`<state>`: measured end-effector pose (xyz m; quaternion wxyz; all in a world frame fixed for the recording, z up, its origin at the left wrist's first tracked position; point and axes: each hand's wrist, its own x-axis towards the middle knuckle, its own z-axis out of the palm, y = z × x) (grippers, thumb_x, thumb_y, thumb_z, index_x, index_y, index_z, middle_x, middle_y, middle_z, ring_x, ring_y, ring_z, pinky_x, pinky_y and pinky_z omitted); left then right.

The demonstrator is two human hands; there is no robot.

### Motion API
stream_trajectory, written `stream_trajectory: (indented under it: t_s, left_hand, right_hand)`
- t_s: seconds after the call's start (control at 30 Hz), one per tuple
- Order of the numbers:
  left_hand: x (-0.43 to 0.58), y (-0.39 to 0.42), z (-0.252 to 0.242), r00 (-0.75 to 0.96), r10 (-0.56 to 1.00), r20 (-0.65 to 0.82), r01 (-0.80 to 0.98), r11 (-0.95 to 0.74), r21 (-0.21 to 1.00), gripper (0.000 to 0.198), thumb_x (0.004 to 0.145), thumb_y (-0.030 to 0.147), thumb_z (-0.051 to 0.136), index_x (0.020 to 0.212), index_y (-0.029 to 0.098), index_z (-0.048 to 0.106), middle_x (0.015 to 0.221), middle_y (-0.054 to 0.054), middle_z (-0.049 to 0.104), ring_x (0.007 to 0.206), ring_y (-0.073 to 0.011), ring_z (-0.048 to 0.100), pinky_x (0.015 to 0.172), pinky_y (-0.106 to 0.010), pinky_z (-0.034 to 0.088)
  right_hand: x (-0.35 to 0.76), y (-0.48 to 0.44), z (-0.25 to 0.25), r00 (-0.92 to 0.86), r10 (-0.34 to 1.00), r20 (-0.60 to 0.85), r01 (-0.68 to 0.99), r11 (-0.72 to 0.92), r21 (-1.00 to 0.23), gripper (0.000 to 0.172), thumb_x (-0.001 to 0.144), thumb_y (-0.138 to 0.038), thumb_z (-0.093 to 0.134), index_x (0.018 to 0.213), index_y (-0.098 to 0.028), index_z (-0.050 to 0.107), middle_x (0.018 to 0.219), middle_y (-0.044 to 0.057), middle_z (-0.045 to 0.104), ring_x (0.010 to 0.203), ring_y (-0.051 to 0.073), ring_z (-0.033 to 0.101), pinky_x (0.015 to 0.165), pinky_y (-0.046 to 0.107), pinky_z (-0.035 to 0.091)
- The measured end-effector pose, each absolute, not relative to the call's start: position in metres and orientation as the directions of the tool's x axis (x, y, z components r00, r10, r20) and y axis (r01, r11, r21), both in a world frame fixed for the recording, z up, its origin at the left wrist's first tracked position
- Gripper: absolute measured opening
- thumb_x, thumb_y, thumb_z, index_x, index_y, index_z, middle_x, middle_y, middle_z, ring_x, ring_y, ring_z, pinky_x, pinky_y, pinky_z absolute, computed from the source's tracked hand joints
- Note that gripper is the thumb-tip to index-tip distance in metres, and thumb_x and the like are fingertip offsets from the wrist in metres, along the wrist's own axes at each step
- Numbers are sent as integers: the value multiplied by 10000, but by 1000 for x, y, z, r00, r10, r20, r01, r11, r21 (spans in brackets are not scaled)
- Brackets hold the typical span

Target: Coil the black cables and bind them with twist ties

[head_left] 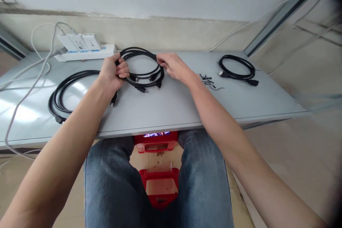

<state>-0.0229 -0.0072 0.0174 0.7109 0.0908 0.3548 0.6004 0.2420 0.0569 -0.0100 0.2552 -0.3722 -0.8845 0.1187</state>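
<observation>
A coiled black cable [139, 50] with several plugs at its lower side is held up just over the grey table [165, 107]. My left hand [113, 71] is closed around the coil's left side, fingers curled. At the right side of the loop, my right hand [169, 65] pinches the cable with thumb and fingertips. Several connector ends [141, 89] hang at the bottom of the loop. Left of my left hand lies another black cable coil [60, 96], partly covered by my forearm. Short black twist ties [210, 81] lie right of my right hand.
A smaller black cable coil [237, 67] lies at the table's right. At the back left stands a white power strip [82, 54] with white adapters [80, 41] plugged in. White cords [40, 74] run over the left edge. A red stool [156, 146] is below the table.
</observation>
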Motion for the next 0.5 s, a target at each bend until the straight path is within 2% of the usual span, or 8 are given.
stream_trajectory:
  t_s: [0.07, 0.13, 0.23, 0.33, 0.5]
  left_hand:
    - [-28, -6, 16, 56, 914, -402, -804, 280, 525, 433, 1219, 280, 548, 851, 264, 320, 495, 124, 228, 296, -52, 218, 306, -172, 133]
    - [-32, -7, 18, 84, 908, -410, -816, 299, 495, 429, 1238, 290, 492, 854, 270, 302, 495, 115, 244, 300, -66, 221, 304, -185, 143]
    - [-32, -11, 23, 112, 908, -405, -826, 311, 470, 438, 1271, 324, 400, 852, 274, 284, 492, 106, 239, 307, -80, 216, 311, -199, 136]
    - [-26, -15, 27, 98, 923, -372, -827, 283, 486, 441, 1275, 335, 398, 849, 266, 311, 493, 108, 214, 316, -64, 201, 332, -179, 105]
    - [-17, -17, 31, 66, 956, -287, -806, 220, 549, 455, 1253, 330, 486, 822, 255, 360, 497, 105, 204, 322, -61, 200, 322, -192, 90]
  right_hand:
    - [242, 54, -7, -631, 689, 357, 552, 722, -416, 343, 953, -62, 563, 875, -291, 320, 836, 6, 421, 826, 238, 390, 841, 388, 433]
    - [241, 52, -6, -614, 706, 353, 544, 703, -458, 318, 994, -101, 580, 877, -293, 356, 844, 4, 449, 839, 238, 412, 853, 385, 454]
    - [236, 52, -10, -527, 771, 356, 589, 634, -502, 260, 1068, -201, 622, 903, -300, 446, 867, 10, 538, 866, 248, 492, 920, 395, 516]
    - [229, 54, -16, -398, 835, 380, 675, 548, -495, 245, 1121, -269, 608, 905, -307, 497, 857, 26, 581, 885, 266, 560, 974, 427, 562]
    - [223, 57, -18, -218, 893, 393, 772, 405, -490, 278, 1110, -232, 609, 848, -307, 554, 759, 25, 477, 832, 272, 568, 935, 457, 566]
